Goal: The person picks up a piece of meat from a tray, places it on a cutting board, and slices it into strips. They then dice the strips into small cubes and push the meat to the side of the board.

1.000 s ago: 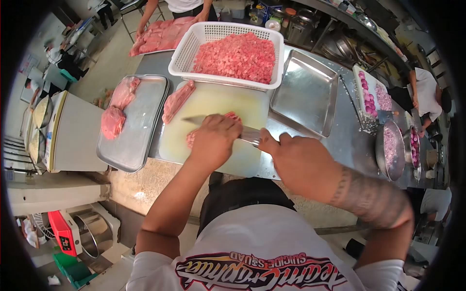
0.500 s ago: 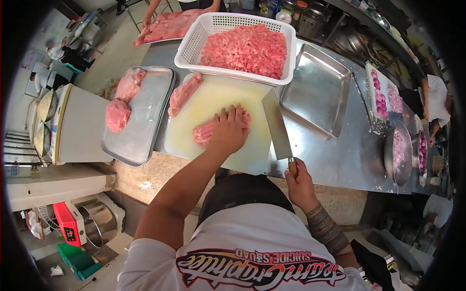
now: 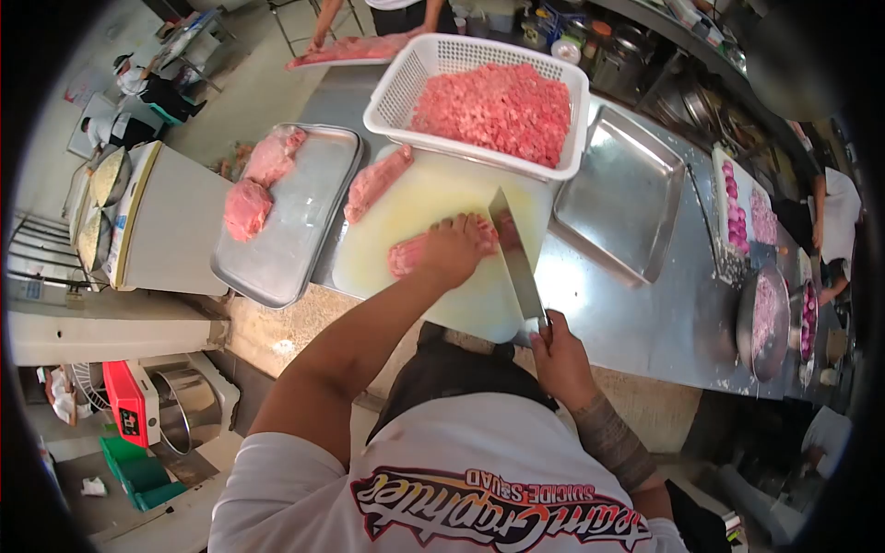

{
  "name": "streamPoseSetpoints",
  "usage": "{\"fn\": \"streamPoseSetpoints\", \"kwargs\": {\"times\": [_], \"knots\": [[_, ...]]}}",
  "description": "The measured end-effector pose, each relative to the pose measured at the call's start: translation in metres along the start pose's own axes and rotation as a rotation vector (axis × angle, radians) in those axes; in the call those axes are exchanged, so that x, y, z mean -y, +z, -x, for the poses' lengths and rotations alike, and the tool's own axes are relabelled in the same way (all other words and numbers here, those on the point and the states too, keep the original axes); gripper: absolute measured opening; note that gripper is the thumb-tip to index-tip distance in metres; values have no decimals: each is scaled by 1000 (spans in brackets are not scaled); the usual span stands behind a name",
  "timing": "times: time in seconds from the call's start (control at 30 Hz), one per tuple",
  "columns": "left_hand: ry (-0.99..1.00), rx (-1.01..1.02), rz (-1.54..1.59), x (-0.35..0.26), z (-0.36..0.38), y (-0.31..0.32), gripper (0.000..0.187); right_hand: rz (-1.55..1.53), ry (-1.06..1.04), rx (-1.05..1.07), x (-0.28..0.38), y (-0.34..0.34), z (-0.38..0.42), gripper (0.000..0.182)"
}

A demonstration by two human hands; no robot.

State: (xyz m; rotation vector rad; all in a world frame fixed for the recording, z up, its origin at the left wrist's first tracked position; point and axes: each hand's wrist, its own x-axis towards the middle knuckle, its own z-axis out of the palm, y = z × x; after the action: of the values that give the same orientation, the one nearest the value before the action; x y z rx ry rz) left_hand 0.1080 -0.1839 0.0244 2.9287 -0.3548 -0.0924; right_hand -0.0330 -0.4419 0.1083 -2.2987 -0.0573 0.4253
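My left hand (image 3: 454, 251) presses down on strips of raw meat (image 3: 404, 258), its fingers curled over them and holding them together on the pale cutting board (image 3: 475, 313). A wooden-handled cleaver (image 3: 518, 263) is gripped in my right hand (image 3: 562, 364). The cleaver's broad blade stands tilted on edge at the right end of the strips, close to my left fingertips. Near the board's far left corner lies an uncut long piece of meat (image 3: 378, 182). Behind the board, a white perforated basket (image 3: 385, 118) is heaped with diced meat (image 3: 498, 111).
A metal tray (image 3: 300, 221) at left carries two meat chunks (image 3: 263, 189). To the right lies a deep steel pan (image 3: 613, 207). Farther right are a board of onions (image 3: 737, 217) and a wok (image 3: 761, 323). Beyond the basket, a person's hands hold more meat (image 3: 355, 49).
The cleaver has swung from lying broadside, right of the meat, to edge-on against the strips' right end. My left hand stays on the meat. The whole view has shifted slightly right.
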Motion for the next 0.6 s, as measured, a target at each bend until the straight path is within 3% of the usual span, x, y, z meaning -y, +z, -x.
{"fn": "streamPoseSetpoints", "kwargs": {"times": [0.17, 0.23, 0.43, 0.6], "knots": [[13, -106, -35, 1, 3, 13, 61, 109, -72, 12, 5, 13, -17, 38], [49, -187, -21, 6, 3, 12, 59, 126, -9, 53, 10, 16, -22, 34], [-17, -115, 183, 4, -7, -7, 35, 213, 15, 72, 14, 10, -27, 28], [-1, -58, 17, -6, -8, -14, 28, 325, 24, 89, 44, -17, 0, 26]]}}
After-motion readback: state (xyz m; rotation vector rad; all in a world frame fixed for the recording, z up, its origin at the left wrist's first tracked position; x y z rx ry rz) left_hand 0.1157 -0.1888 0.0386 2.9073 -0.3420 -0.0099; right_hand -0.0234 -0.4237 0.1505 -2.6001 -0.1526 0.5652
